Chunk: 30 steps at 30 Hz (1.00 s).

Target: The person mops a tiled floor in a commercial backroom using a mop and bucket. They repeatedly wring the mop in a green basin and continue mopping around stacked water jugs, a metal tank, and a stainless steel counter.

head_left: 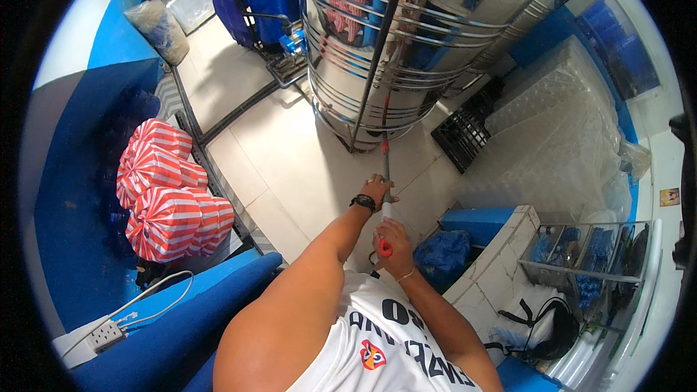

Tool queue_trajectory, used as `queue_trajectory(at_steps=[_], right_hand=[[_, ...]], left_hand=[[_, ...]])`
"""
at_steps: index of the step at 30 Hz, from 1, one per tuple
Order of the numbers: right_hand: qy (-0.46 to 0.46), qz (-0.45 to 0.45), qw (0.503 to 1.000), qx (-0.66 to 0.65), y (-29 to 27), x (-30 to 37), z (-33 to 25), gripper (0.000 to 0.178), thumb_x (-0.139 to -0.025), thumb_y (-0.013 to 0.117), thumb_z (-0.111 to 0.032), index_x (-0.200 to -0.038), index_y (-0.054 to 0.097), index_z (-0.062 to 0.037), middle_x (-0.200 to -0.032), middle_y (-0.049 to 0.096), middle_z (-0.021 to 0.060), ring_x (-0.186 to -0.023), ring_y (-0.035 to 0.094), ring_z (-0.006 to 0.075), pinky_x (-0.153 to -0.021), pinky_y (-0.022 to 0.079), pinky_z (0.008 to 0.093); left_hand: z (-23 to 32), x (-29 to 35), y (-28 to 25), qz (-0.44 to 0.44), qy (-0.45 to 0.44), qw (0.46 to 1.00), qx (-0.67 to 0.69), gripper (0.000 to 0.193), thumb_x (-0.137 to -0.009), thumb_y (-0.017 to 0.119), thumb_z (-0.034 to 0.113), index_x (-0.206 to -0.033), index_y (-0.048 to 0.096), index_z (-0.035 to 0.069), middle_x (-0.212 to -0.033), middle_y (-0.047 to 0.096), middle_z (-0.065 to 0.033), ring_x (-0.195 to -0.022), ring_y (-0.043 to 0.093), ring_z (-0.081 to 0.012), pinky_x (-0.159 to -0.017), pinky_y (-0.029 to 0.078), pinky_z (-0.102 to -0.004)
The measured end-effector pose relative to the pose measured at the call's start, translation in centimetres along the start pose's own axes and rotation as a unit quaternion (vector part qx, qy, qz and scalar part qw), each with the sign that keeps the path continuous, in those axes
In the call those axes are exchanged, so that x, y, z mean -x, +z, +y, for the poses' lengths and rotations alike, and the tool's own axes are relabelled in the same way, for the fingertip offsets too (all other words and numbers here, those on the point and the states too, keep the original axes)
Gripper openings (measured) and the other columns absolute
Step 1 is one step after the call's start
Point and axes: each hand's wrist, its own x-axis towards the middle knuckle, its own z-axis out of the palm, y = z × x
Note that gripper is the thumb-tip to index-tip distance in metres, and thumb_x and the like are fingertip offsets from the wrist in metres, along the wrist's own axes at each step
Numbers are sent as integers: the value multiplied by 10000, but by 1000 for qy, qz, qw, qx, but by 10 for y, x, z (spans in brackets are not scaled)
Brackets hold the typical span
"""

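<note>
Both of my hands grip a long pole with a grey and white shaft (386, 167) and a red end cap near my body. My left hand (376, 190), with a black band at the wrist, is closed round the shaft farther out. Nearer my body, my right hand (394, 247) wraps the shaft just by the red cap. Away from me, the pole runs to the base of a shiny round steel rack (367, 101) with curved rails. Its far end cannot be made out against the rack, so what kind of tool it is stays unclear.
Red-and-white striped bundles (170, 225) lie at the left, near a power strip (107, 335). Right of the rack stand a black crate (462, 138) and large clear plastic-wrapped stacks (552, 138). A tiled ledge (494, 250) and glass shelf (584, 250) border the lower right.
</note>
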Motion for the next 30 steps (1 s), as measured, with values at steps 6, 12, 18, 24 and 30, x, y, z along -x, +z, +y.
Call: queue_trajectory(at_steps=[6, 12, 18, 24, 30], right_hand=[[-19, -23, 999, -12, -43, -31, -56, 139, -796, 758, -25, -887, 654, -32, -887, 684, 135, -905, 682, 367, -875, 552, 440], [-64, -52, 993, -85, -106, -55, -113, 134, -754, 763, 13, -798, 642, -27, -813, 668, 137, -805, 675, 343, -831, 562, 429], [-91, -113, 985, -94, -174, -69, -157, 183, -697, 794, 5, -701, 619, -45, -723, 628, 115, -708, 666, 322, -765, 576, 431], [-80, -167, 974, -131, -281, -88, -233, 171, -714, 790, -96, -665, 631, -55, -697, 655, 72, -703, 695, 238, -709, 581, 367], [-218, 14, 963, -159, -307, -88, -281, 145, -884, 715, -212, -796, 700, -98, -579, 564, 29, -491, 555, 92, -486, 498, 281]], left_hand=[[8, 20, -1, 103, 48, 983, 144, 528, -881, 751, 500, -1210, 627, 107, -1284, 534, -244, -1137, 591, -458, -1012, 497, -497], [26, 10, 4, 168, 11, 959, 228, 411, -894, 782, 363, -1145, 621, 79, -1265, 528, -231, -1072, 612, -419, -940, 517, -480], [98, 25, -29, 298, 119, 907, 272, 359, -872, 800, 282, -1124, 629, 93, -1148, 601, -182, -1042, 617, -386, -889, 514, -455], [181, 62, -86, 288, 221, 891, 272, 380, -829, 827, 244, -1116, 628, 93, -1088, 645, -151, -1047, 609, -373, -919, 469, -448], [195, 74, -96, 266, 206, 887, 317, 433, -795, 851, 233, -1128, 621, 78, -1077, 654, -145, -1046, 607, -357, -928, 455, -447]])
